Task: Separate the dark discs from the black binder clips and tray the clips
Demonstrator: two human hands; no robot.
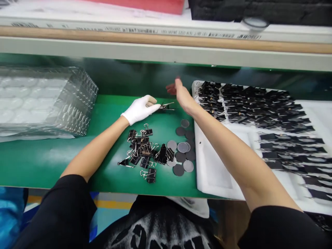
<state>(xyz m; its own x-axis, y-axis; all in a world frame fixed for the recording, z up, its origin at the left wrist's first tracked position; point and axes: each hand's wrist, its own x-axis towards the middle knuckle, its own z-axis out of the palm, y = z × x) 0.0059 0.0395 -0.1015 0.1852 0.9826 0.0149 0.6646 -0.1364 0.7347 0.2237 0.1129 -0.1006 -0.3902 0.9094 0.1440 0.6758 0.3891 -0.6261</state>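
Observation:
My left hand [142, 109], in a white glove, is closed on a black binder clip [164, 107] whose metal handles point right. Whether it grips more than one clip I cannot tell. My bare right hand [183, 94] is raised to the right of that clip, apart from it, fingers stretched out and slightly blurred, with nothing seen in it. Nearer to me lies a loose heap of black binder clips [142, 147] on the green table [103, 159]. Round flat discs [181, 157], some dark and some light grey, lie scattered right of the heap.
At the right, a white foam tray [211, 173] bears rows of binder clips [256, 107] with dark pieces. Stacked clear plastic trays [46, 100] stand at the left. A shelf edge [160, 48] runs across above the far side, with a round disc [255, 22] on it.

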